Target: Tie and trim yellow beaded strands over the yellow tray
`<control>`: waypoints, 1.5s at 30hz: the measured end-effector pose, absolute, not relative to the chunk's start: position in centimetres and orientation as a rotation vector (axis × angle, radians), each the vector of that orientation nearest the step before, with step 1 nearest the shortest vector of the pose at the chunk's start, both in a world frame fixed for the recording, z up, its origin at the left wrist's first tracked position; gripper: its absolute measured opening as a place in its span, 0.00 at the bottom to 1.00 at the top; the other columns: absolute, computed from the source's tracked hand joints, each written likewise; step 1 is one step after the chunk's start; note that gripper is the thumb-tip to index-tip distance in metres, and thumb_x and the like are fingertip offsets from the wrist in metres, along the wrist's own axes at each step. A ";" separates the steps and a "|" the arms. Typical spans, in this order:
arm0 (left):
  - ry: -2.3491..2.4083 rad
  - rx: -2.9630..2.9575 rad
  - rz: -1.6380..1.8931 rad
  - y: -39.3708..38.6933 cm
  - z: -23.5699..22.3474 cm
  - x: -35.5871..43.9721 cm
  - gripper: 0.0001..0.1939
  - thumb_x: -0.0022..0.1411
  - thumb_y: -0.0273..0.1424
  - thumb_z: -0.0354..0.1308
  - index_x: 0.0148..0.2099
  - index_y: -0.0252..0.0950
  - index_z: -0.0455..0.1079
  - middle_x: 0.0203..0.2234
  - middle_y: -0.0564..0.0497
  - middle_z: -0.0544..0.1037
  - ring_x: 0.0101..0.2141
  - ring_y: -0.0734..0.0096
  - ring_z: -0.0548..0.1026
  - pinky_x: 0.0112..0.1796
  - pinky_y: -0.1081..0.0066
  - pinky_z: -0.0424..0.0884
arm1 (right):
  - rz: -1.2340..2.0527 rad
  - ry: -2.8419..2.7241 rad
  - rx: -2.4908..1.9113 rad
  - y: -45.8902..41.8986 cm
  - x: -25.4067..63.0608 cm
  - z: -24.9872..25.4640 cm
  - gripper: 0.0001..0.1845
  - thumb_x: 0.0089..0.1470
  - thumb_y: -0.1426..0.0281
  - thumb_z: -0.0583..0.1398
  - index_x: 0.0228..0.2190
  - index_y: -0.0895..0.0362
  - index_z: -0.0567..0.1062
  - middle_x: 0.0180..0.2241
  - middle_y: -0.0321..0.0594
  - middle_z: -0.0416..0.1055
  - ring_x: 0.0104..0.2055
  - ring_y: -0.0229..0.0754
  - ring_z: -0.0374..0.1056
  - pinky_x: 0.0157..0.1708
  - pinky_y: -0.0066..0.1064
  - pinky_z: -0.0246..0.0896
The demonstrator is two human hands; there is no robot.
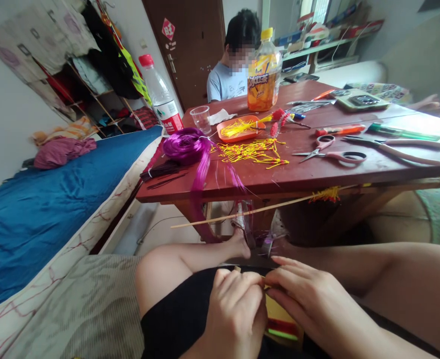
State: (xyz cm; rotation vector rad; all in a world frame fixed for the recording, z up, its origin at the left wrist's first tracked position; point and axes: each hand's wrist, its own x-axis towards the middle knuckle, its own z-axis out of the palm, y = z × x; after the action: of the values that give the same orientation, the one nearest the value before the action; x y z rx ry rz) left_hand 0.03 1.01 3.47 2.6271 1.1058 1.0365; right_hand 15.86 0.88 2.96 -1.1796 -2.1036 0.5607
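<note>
My left hand (237,306) is curled into a fist over my lap, closed on something its fingers hide. Its fingertips meet those of my right hand (312,291), whose thumb and fingers pinch something small and thin that I cannot make out. Under both hands lies a flat yellowish piece (280,306) with a red and green stripe. On the table in front are a purple fibre bundle (186,147), its strands trailing over the edge, and a pile of yellow stamen-like strands (252,151). A thin stick (242,214) with a yellow tuft lies along the table's near edge.
The red-brown table (298,172) holds scissors (334,154), pliers (395,147), an orange tray (241,130), a tea bottle (264,75), a water bottle (162,94) and a clear cup (200,119). A person (229,75) sits opposite. A bed (63,194) stands left.
</note>
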 end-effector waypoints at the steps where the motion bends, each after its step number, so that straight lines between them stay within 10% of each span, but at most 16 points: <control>1: 1.119 2.641 1.039 0.9 3.2 0.1 0.10 0.56 0.16 0.48 0.30 0.32 0.66 0.24 0.49 0.74 0.24 0.72 0.68 0.28 0.68 0.59 | 0.530 -2.127 -1.171 0.9 15.8 2.9 0.14 0.52 0.80 0.50 0.25 0.57 0.72 0.21 0.36 0.72 0.24 0.40 0.70 0.46 0.37 0.64; 13: 1.310 2.495 0.905 0.2 2.5 -1.2 0.06 0.57 0.24 0.53 0.36 0.36 0.69 0.43 0.43 0.71 0.34 0.65 0.70 0.36 0.64 0.66 | 1.439 -1.595 -1.413 0.2 15.8 3.1 0.09 0.51 0.69 0.56 0.22 0.58 0.70 0.21 0.34 0.65 0.24 0.37 0.60 0.25 0.27 0.56; 21: 1.186 2.348 0.847 -0.5 1.9 -1.2 0.08 0.52 0.19 0.56 0.32 0.37 0.67 0.26 0.53 0.75 0.31 0.68 0.71 0.37 0.65 0.65 | 1.981 -1.011 -1.122 -0.6 15.5 0.8 0.20 0.41 0.54 0.63 0.21 0.58 0.65 0.17 0.29 0.57 0.19 0.31 0.48 0.19 0.23 0.41; 45: 1.284 2.174 0.678 -0.3 2.3 -0.9 0.07 0.51 0.19 0.55 0.26 0.37 0.66 0.24 0.54 0.76 0.29 0.69 0.71 0.36 0.67 0.64 | 2.032 -0.949 -1.129 -0.6 15.2 0.4 0.17 0.40 0.58 0.62 0.19 0.59 0.66 0.16 0.29 0.57 0.18 0.30 0.50 0.19 0.24 0.41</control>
State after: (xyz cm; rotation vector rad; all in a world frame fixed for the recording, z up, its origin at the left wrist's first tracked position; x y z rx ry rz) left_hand -0.88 -0.35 2.29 2.1738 1.2842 0.6783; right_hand 15.24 -0.57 0.42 -1.1288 -0.9494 2.0320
